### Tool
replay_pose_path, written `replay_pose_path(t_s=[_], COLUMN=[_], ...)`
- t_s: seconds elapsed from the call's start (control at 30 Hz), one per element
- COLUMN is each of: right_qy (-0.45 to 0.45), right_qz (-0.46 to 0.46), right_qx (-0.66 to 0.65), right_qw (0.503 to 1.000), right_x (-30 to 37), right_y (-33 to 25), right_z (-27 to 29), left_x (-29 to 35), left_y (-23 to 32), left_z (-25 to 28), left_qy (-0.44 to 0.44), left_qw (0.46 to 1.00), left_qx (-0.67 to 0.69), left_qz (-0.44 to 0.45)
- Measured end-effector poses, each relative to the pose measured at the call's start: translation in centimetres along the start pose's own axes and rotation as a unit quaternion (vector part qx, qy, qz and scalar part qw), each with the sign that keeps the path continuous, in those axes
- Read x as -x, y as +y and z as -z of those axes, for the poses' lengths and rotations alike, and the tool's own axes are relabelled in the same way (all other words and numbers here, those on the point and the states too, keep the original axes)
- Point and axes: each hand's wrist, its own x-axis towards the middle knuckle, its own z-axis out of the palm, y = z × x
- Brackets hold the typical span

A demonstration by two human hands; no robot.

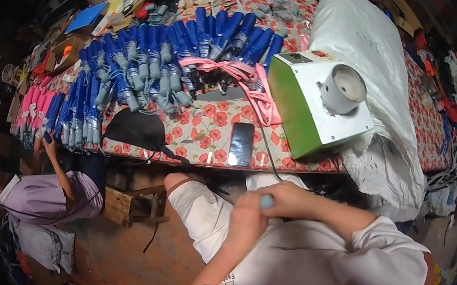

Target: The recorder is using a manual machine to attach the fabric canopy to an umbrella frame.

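- Holding a small pale-blue cap [266,201] between both hands, low over the lap, in front of the bench [205,140] edge.
- Left hand [246,221] is curled around the piece from the left; fingers closed against it, not spread.
- Right hand [289,199] is wrapped over it from the right, thumb and fingers pinching the cap. Only the cap's tip shows, the rest is hidden in the grip.
- Both hands touch each other at the cap; can't tell if anything longer is attached below it.
- Done, as far as visible: a big batch of folded blue umbrellas [171,58] with pale-blue handles lies in rows across the bench, plus a smaller lot of pink umbrellas [33,107] at the far left.
- Pink straps [242,74] lie draped over the blue pile near the middle.
- Green-and-white machine [315,99] with a round socket sits on the bench just right of the hands' line; nothing is in the socket.
- Dark phone [240,144] lies flat near the bench edge, beside the machine.
- White plastic sack [366,49] sits behind and right of the machine.
- Another person in a lilac shirt [45,195] sits at the left, a hand up at the pink lot.
- Judgement: batch looks well along, current piece in hand not yet finished.
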Motion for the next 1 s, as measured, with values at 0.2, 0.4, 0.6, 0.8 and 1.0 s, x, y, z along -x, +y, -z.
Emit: replay_pose_path(t_s=[0.2, 0.4, 0.6, 0.8, 1.0], right_qy=[0.104, 0.415, 0.344, 0.292, 0.253], right_qz=[-0.019, -0.005, -0.031, 0.05, 0.153], right_qx=[0.075, 0.334, 0.381, 0.326, 0.303], right_qw=[0.992, 0.846, 0.858, 0.898, 0.906], right_x=[-15.9, -36.0, -37.0, -33.1, -25.5], right_y=[-6.8, 1.2, 3.8, 4.7, 4.2], right_z=[3.9, 8.6, 5.2, 3.8, 3.7], left_x=[5.0, 8.7, 8.9, 8.5, 8.4], left_y=[-6.7, -9.6, -10.7, -11.0, -10.9], left_z=[1.5, 0.3, 0.0, 0.2, 0.0], left_qy=[0.123, 0.177, 0.232, 0.224, 0.223], left_qw=[0.964, 0.904, 0.885, 0.892, 0.888], left_qx=[0.059, 0.158, 0.183, 0.2, 0.195], left_qz=[0.226, 0.356, 0.359, 0.337, 0.351])
